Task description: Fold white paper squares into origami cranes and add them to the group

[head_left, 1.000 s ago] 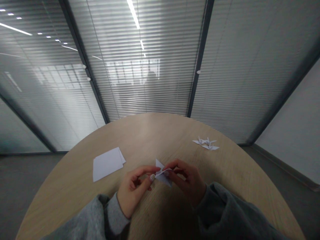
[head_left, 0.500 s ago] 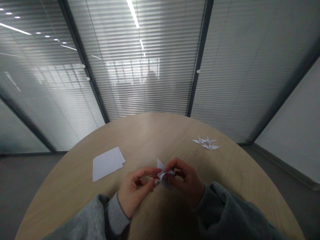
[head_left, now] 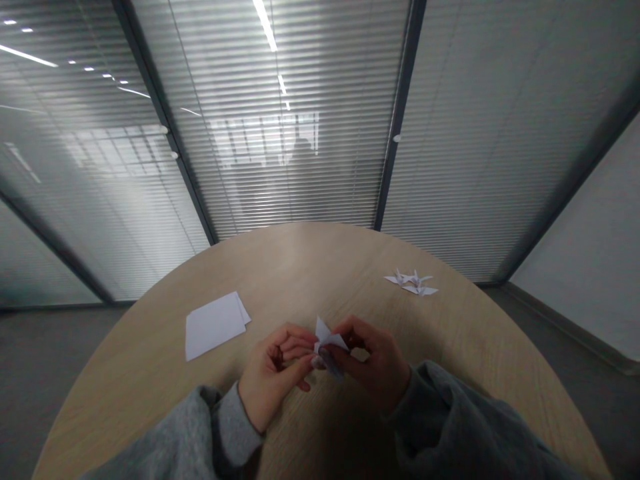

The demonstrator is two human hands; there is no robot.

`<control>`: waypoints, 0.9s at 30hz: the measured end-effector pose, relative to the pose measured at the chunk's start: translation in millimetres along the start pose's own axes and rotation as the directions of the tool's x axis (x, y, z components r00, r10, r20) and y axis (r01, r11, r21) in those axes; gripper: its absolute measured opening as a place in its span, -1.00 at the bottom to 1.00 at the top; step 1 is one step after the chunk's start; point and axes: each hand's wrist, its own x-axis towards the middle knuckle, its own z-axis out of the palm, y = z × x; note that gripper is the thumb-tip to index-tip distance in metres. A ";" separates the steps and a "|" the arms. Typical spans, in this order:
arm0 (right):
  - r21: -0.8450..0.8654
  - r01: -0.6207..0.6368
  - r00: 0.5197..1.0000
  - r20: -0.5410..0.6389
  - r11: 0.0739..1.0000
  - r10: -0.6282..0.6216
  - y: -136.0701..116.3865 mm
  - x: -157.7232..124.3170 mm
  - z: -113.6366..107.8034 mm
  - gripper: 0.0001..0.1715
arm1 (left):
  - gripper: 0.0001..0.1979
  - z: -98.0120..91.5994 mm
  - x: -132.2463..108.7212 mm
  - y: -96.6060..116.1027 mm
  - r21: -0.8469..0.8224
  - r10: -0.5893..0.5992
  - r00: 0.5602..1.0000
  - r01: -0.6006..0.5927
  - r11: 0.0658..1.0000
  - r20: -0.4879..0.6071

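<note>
Between my two hands, a white folded-paper crane (head_left: 324, 333) is held just above the table. My left hand (head_left: 280, 363) pinches its left side between thumb and fingers. On the other side my right hand (head_left: 373, 360) grips it with thumb and index finger. One pointed flap sticks up and another points right; the lower part is partly hidden by my fingers. Several finished white paper cranes (head_left: 413, 283) lie close together farther off to the right. To the left lies a small stack of white paper sheets (head_left: 215, 327).
The round wooden table (head_left: 310, 267) has a curved far edge. Beyond it stand glass partitions with blinds (head_left: 300, 187) and dark frames. A white wall (head_left: 595, 267) rises at the right, over a grey floor.
The fingers of my left hand have shifted on the crane, and its flaps have changed angle, with the right one standing out more. The other paper has stayed put.
</note>
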 end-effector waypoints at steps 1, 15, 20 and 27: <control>0.020 -0.014 1.000 -0.006 1.000 0.014 0.6 0.0 0.5 -0.85 | -0.61 0.9 0.1 -1.2 -0.029 -0.010 1.000 0.010 1.000 -0.002; 0.260 -0.105 0.993 0.070 0.960 0.090 0.3 -1.8 6.1 -0.79 | -0.58 2.0 3.7 -4.7 0.001 -0.050 0.996 0.050 0.999 0.071; 0.283 -0.076 0.993 0.106 0.956 0.048 -0.8 -2.6 5.5 -0.78 | -0.58 1.0 3.4 -4.6 0.008 -0.038 0.998 0.038 0.999 0.042; 0.306 -0.104 0.987 0.150 0.946 0.060 -4.4 -2.7 4.5 -0.75 | -0.60 1.6 3.7 -1.3 0.021 -0.028 1.000 0.028 0.999 -0.011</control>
